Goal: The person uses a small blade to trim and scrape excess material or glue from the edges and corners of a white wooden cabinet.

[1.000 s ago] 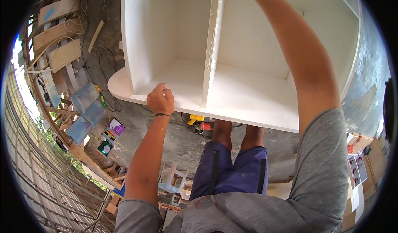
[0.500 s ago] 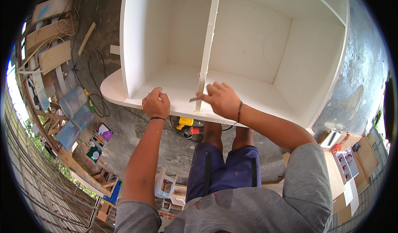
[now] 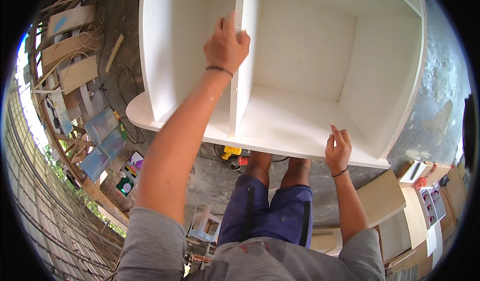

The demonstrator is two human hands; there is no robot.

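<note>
A white cabinet carcass [image 3: 305, 41] lies in front of me, split by an upright divider [image 3: 234, 108] whose narrow front edge faces me. My left hand [image 3: 226, 45] is at the upper part of this edge, index finger stretched along it and thumb apart; it holds nothing that I can see. Low in the right compartment, near the front rim, my right hand [image 3: 338, 152] is closed in a pinch. From its fingertips rises a thin pale strip [image 3: 331, 116], curled at the top. Whether the blade seen earlier is still in this hand is hidden.
Beneath the cabinet's front edge, by my legs, lies a yellow and red power tool [image 3: 231, 153] with a cord. Wooden boards [image 3: 79, 74] and plastic containers [image 3: 97, 165] are at the left. More boards [image 3: 382, 196] lean at the right, near a small tray [image 3: 432, 206].
My left hand has moved up to the divider's edge. My right hand has swung away from the divider to the right, now with a thin strip at its fingertips. The loose curl on the divider is gone.
</note>
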